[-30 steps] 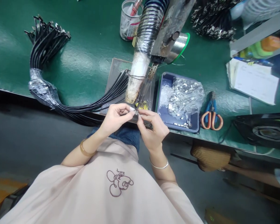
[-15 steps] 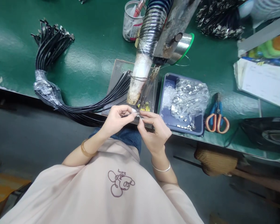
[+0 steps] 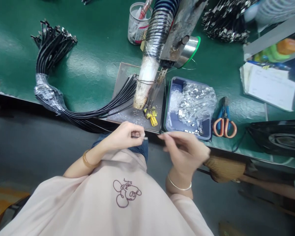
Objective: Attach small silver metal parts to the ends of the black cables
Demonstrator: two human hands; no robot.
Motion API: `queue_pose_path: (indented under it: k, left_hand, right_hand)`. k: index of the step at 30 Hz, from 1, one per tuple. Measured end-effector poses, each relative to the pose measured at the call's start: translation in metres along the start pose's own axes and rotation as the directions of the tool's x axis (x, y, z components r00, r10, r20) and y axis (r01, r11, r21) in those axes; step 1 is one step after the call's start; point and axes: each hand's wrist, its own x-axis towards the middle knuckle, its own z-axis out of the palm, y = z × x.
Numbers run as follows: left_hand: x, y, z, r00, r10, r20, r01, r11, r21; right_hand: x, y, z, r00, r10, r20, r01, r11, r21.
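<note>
The blue plastic tray point(image 3: 173, 123) sits on the green counter point(image 3: 93, 62). The two hands are apart. To the left of the tray and nearer the person, the left hand point(image 3: 127, 134) is curled, its thumb and fingers pinched on a small metal-tipped piece point(image 3: 146, 138); the silver end pokes out past the fingertips, and the rest is hidden in the grip. The right hand point(image 3: 186, 149), just off the tray's near edge, is blurred; its thumb and forefinger point toward the left hand, and I cannot tell whether they meet or hold anything.

Inside the tray lie a clear bag of metal connector shells point(image 3: 199, 101), loose shells near the front and small whitish translucent bits at the left. Left of the tray, a bundle of black cables point(image 3: 88, 114), partly wrapped in plastic, runs to a gray board point(image 3: 127, 116). On that board, close to the tray, lies a yellow clip point(image 3: 152, 118), with the pale end of a ribbed hose point(image 3: 145, 78) above it. Right beside the tray are pliers point(image 3: 225, 104) with blue and orange handles. Beyond the tray stand a green-rimmed solder spool point(image 3: 190, 50) and, farther left, a clear cup point(image 3: 135, 32) containing a red-handled tool.
</note>
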Motion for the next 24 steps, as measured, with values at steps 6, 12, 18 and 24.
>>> queue_pose_path:
  k: [6, 12, 18, 24]
  left_hand:
    - [-0.021, -0.022, 0.005, 0.997, -0.020, 0.079, 0.001, 0.975, 0.223]
    - [-0.011, -0.026, -0.014, 0.806, 0.202, -0.556, -0.054, 0.961, 0.271]
    - [0.021, -0.026, -0.034, 0.795, 0.365, -0.484, 0.187, 0.611, 0.769]
    - [0.008, -0.010, -0.032, 0.923, 0.233, -0.305, 0.030, 0.748, 0.664]
  right_hand:
    - [0.010, 0.017, -0.034, 0.926, 0.054, -0.374, -0.134, 0.973, -0.190]
    - [0.031, 0.071, -0.053, 0.951, 0.308, 0.018, -0.264, 0.841, -0.472]
    - [0.048, 0.089, -0.050, 0.885, 0.425, 0.192, -0.301, 0.836, -0.459]
    - [0.046, 0.092, -0.051, 0.889, 0.411, 0.202, -0.263, 0.819, -0.510]
